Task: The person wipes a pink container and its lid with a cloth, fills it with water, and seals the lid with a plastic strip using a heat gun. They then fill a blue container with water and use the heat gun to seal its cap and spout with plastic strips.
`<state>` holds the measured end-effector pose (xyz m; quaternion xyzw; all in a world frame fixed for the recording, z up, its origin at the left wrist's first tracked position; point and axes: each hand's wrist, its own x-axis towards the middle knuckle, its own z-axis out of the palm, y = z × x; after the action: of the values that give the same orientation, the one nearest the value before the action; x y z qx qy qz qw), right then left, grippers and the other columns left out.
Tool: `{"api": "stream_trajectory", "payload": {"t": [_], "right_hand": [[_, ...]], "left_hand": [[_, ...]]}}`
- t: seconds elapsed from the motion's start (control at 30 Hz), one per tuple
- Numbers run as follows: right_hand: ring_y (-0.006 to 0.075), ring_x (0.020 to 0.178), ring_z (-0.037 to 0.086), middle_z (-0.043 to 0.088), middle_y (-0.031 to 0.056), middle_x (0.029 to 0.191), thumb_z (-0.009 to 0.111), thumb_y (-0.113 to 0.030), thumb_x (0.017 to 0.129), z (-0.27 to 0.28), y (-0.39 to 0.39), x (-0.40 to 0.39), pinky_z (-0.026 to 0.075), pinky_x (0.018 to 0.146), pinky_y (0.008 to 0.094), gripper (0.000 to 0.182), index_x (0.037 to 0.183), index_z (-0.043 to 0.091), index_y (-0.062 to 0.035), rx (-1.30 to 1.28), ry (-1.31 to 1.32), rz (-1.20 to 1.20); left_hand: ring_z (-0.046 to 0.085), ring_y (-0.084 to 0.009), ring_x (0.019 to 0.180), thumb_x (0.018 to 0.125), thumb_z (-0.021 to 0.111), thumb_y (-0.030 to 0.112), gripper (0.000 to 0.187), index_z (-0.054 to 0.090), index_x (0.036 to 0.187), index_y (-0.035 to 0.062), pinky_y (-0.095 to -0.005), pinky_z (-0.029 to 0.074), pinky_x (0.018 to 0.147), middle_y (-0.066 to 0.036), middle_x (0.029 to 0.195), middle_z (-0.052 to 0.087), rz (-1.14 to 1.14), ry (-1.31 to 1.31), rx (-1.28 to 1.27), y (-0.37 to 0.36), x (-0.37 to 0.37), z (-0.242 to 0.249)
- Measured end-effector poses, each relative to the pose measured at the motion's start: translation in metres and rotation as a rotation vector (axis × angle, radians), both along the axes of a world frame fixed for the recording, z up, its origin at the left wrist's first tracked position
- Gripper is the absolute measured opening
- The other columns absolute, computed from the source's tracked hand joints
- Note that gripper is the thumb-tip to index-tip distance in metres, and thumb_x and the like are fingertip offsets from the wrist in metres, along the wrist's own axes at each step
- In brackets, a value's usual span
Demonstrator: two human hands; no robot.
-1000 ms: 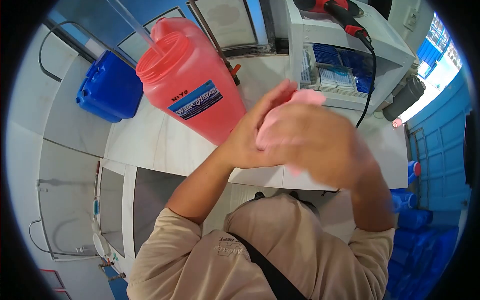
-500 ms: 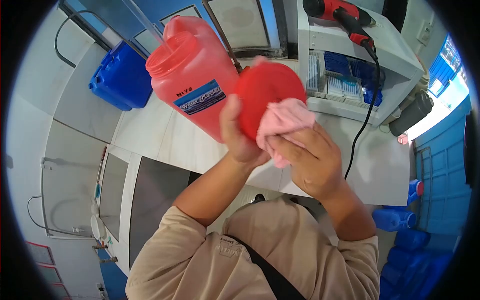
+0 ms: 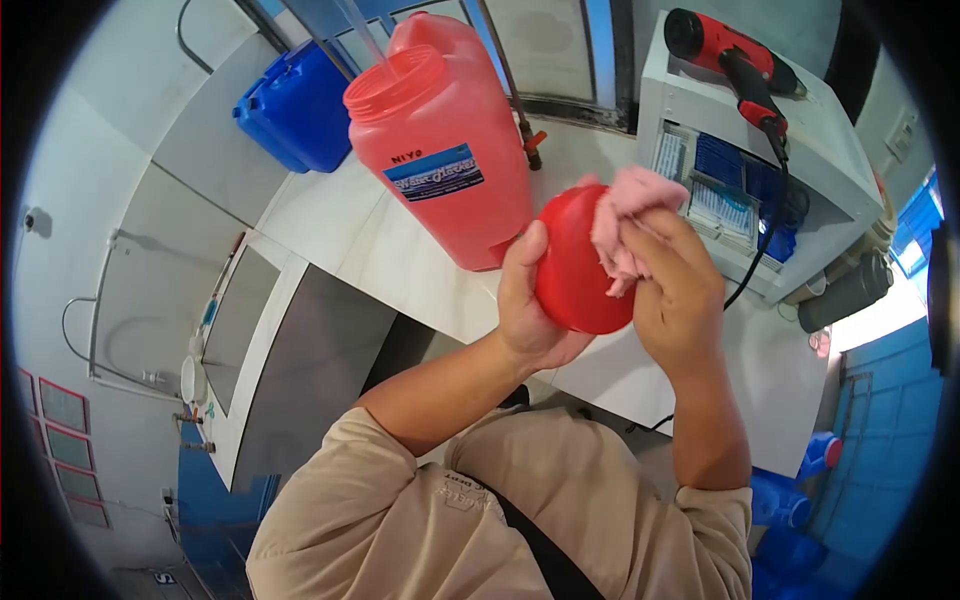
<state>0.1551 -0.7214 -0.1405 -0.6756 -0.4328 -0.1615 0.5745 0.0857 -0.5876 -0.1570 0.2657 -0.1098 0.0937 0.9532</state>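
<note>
My left hand (image 3: 530, 305) is closed around the near left edge of a round red lid (image 3: 573, 262), its thumb along the rim. A bunched pink cloth (image 3: 636, 212) is gripped in my right hand (image 3: 682, 285) and pressed on the lid's right side. Just beyond stands a translucent red water jug (image 3: 450, 225), upright on the counter, with its mouth uncovered and a blue label on its front. A clear tube (image 3: 362, 32) reaches down into the jug's mouth.
A blue jug (image 3: 300, 110) stands at the back left of the white counter (image 3: 395, 258). On a white shelf unit (image 3: 668, 95) at right lies a red and black heat gun (image 3: 735, 65), its cord hanging down. A tap with a red handle (image 3: 533, 145) is behind the lid.
Both hands have shifted right in view with the lid and cloth. The lid is tilted differently, and the cloth has moved to its upper right edge. The camera view has turned somewhat.
</note>
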Motion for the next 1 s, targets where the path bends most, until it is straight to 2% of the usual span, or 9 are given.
{"api": "stream_trajectory", "payload": {"t": [0.17,0.27,0.33,0.37,0.47,0.63,0.77,0.9,1.0], "right_hand": [[0.032,0.096,0.068,0.065,0.0201,0.113,0.053,0.014,0.079,-0.047,0.003,-0.052,0.054,0.086,0.035,0.033,0.105,0.071,0.004,-0.038,-0.108,-0.091],[0.0307,0.107,0.065,0.063,0.019,0.124,0.05,0.008,0.091,-0.067,0.023,-0.074,0.05,0.095,0.0348,0.029,0.115,0.066,0.0063,0.216,-0.062,0.012],[0.0271,0.11,0.066,0.058,0.0199,0.133,0.052,0.0,0.096,-0.066,0.039,-0.071,0.051,0.095,0.0358,0.034,0.127,0.056,0.0119,0.421,0.303,-0.034],[0.0239,0.124,0.057,0.052,0.0186,0.142,0.049,-0.006,0.102,-0.049,0.042,-0.072,0.043,0.107,0.0372,0.04,0.137,0.047,0.0135,0.696,0.598,0.239],[0.0225,0.132,0.05,0.05,0.0183,0.146,0.048,-0.013,0.106,-0.046,0.037,-0.047,0.039,0.112,0.0386,0.042,0.141,0.047,0.0107,0.825,0.734,0.358],[0.0361,0.128,0.056,0.055,0.0249,0.137,0.047,0.0,0.094,-0.012,0.029,-0.031,0.043,0.109,0.041,0.042,0.134,0.057,0.0088,0.355,0.009,0.005],[0.0399,0.113,0.065,0.062,0.0228,0.126,0.063,-0.003,0.087,0.016,0.036,-0.04,0.052,0.098,0.0411,0.047,0.134,0.059,0.0037,0.212,-0.448,-0.039],[0.0355,0.106,0.067,0.067,0.0153,0.107,0.07,-0.004,0.085,0.027,0.05,-0.032,0.054,0.091,0.0389,0.044,0.128,0.059,0.0028,0.132,-0.197,-0.063],[0.0338,0.1,0.067,0.067,0.0152,0.104,0.07,-0.002,0.084,0.01,0.054,-0.026,0.055,0.088,0.0391,0.044,0.127,0.061,0.0019,0.028,-0.155,-0.064]], "left_hand": [[0.046,-0.0253,0.138,0.095,0.052,0.055,0.079,0.028,0.159,0.0139,-0.0462,0.04,0.113,-0.009,0.153,0.042,0.397,-0.118,0.171,0.017,0.004,0.017],[0.042,-0.0253,0.142,0.096,0.049,0.057,0.081,0.024,0.161,0.0144,-0.0473,0.038,0.115,-0.009,0.156,0.039,0.304,-0.251,0.017,0.019,0.002,0.028],[0.039,-0.0259,0.144,0.093,0.055,0.063,0.091,0.021,0.162,0.014,-0.0472,0.036,0.116,-0.01,0.161,0.03,0.302,-0.284,0.132,0.019,-0.004,0.03],[0.037,-0.027,0.145,0.09,0.06,0.065,0.098,0.019,0.162,0.0129,-0.0469,0.035,0.117,-0.011,0.163,0.026,0.269,-0.326,0.304,0.018,-0.007,0.031],[0.025,-0.0388,0.15,0.079,0.074,0.068,0.119,0.016,0.162,0.0063,-0.0523,0.026,0.118,-0.018,0.166,0.018,0.159,-0.526,0.571,0.019,-0.008,0.02],[0.025,-0.043,0.15,0.079,0.077,0.059,0.112,0.026,0.159,-0.0007,-0.0516,0.021,0.119,-0.029,0.164,0.016,0.563,-0.745,1.394,0.056,-0.016,0.032],[0.029,-0.0351,0.15,0.08,0.075,0.064,0.118,0.018,0.161,-0.0005,-0.0436,0.024,0.118,-0.024,0.164,0.022,0.526,-0.505,1.082,0.057,-0.031,0.015],[0.037,-0.0156,0.141,0.081,0.069,0.073,0.127,0.005,0.162,0.0,-0.032,0.032,0.112,-0.011,0.158,0.035,0.184,-0.084,0.662,0.055,-0.044,0.017],[0.046,-0.0238,0.137,0.084,0.067,0.069,0.115,0.01,0.163,0.0076,-0.0386,0.035,0.115,-0.014,0.157,0.036,0.17,-0.13,0.344,0.063,-0.045,0.036]]}}
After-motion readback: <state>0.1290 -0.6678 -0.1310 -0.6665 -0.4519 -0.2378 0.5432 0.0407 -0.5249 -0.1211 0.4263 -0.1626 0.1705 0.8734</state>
